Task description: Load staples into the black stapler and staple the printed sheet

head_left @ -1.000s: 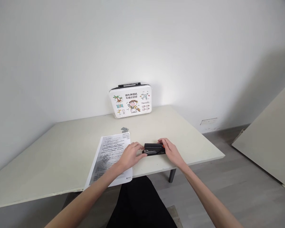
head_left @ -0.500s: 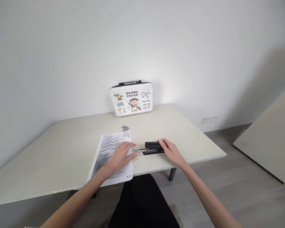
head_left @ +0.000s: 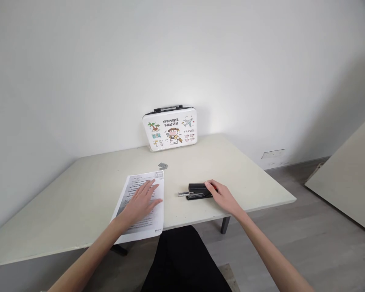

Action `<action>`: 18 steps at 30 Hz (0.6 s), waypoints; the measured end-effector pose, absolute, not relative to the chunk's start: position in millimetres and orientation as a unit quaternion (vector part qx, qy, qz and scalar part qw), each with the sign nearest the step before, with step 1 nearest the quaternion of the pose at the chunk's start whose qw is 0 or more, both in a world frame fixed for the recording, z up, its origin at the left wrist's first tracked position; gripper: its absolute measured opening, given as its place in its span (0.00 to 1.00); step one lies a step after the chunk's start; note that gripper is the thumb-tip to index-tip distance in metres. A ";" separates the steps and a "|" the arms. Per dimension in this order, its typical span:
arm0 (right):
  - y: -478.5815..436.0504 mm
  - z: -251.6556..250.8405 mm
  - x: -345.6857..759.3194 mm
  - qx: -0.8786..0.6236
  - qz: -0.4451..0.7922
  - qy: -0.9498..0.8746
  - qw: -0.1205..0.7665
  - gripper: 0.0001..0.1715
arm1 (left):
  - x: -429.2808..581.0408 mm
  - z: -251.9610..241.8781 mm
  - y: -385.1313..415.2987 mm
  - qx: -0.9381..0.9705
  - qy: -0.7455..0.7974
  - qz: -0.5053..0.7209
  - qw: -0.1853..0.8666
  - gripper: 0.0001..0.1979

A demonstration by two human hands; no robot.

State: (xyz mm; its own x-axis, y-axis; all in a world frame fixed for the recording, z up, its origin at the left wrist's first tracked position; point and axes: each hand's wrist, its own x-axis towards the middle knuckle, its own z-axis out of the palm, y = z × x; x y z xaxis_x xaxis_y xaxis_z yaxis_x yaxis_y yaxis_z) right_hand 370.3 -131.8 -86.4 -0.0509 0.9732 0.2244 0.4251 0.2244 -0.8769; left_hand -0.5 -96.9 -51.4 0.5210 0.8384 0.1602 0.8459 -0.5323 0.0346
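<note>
My left hand (head_left: pixel 141 202) lies flat with fingers spread on a printed sheet of paper (head_left: pixel 156 225), which overhangs the table's front edge slightly. To the right, my right hand (head_left: pixel 220 195) is closed around the rear end of a black stapler (head_left: pixel 197 187). The stapler rests on the table, its metal staple tray (head_left: pixel 183 194) sticking out at the front toward the paper. Just beyond the top of the sheet sits a small pile of grey staple strips (head_left: pixel 162 166).
A white case (head_left: pixel 170 129) with cartoon prints and a black handle stands against the wall at the back of the white table (head_left: pixel 225 162). A wall socket (head_left: pixel 273 154) is at the right. Beyond the table's right edge, a white panel (head_left: pixel 349 178) stands over the grey floor.
My left hand has moved left, away from the stapler's front, and now lies on the paper. The paper has shifted left, away from the stapler. My right hand still holds the stapler.
</note>
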 end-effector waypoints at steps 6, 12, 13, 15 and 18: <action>-134.0 -83.9 370.2 -0.546 0.311 -0.647 0.433 0.32 | 32.0 -32.1 -20.7 -0.838 -0.533 -0.076 0.093 0.17; -132.8 -84.4 369.1 -0.549 0.312 -0.645 0.431 0.31 | 47.9 -35.0 49.9 -0.813 -0.569 -0.071 0.098 0.16; -132.4 -84.9 369.0 -0.549 0.313 -0.645 0.431 0.31 | 48.0 -37.2 54.6 -0.813 -0.570 -0.067 0.097 0.16; -131.5 -85.6 369.1 -0.549 0.311 -0.645 0.432 0.32 | 48.1 -41.4 59.4 -0.815 -0.569 -0.058 0.093 0.15; -130.8 -84.8 369.2 -0.546 0.314 -0.644 0.434 0.32 | 49.5 -45.0 60.4 -0.818 -0.566 -0.049 0.085 0.13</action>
